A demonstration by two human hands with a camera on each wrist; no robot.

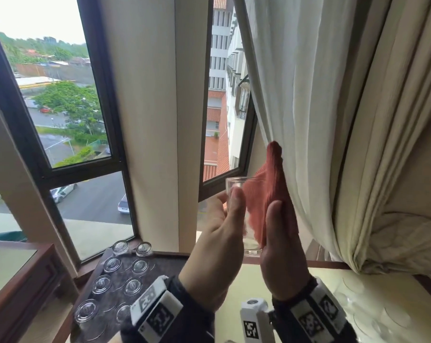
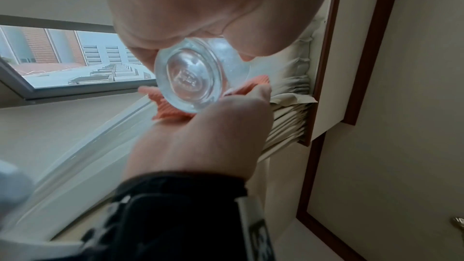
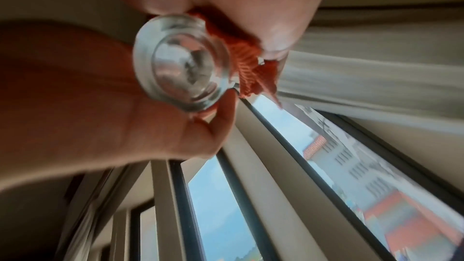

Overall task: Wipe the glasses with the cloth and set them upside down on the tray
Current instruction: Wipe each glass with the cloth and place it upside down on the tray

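Wiping a glass in the air by the window

We held the glass [image 1: 244,214] upright above the desk [image 1: 296,288], our left hand [image 1: 217,246] curled round its side and our right hand [image 1: 281,251] pinching the cloth [image 1: 269,194] against it. We judged a slip of the one-handed grip could drop it onto the inverted glasses [image 1: 113,264] filling the tray [image 1: 103,258]; the curtain [image 1: 321,120] crowded the right, with little free room left.

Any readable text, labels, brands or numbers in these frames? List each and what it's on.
None can be read.
Wristbands: black-and-white square code markers only, no letters or digits.
Base of the glass held in the left hand: a raised embossed mark, too blurred to read.
Cloth in the right hand: no label visible.
Upside-down glasses on the tray: no legible marks.
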